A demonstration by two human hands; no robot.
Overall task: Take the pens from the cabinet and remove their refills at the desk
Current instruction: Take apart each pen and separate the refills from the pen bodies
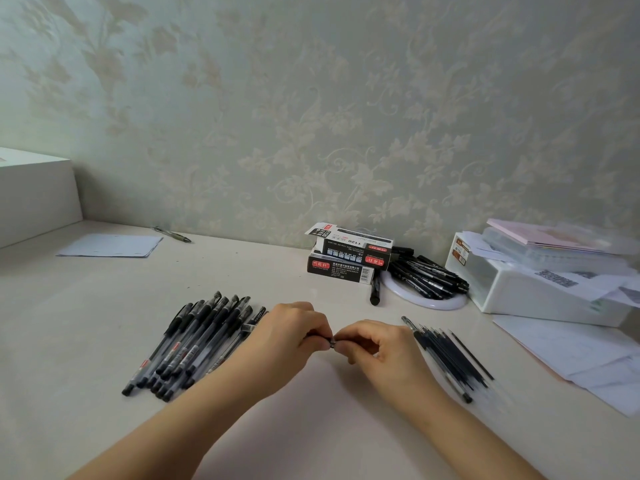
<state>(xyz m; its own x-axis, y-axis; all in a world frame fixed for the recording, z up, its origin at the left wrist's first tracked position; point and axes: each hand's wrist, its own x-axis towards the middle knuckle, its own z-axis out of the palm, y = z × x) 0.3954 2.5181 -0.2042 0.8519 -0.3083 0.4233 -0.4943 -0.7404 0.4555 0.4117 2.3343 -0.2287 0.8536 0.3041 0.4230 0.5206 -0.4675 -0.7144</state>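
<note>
pens fetched: done, judging by the pens [194, 341] heaped on the surface [86, 306], left of centre.
refills out: a pile of refills [450, 358] lies right of centre, so prob. partway.
hands: left hand [294, 336] & right hand [375, 344] both pinch one pen [332, 340] at mid-surface, fingertips nearly meeting.
left: most of the heap, plus more pens at the back edge [429, 275], apparently.
</note>
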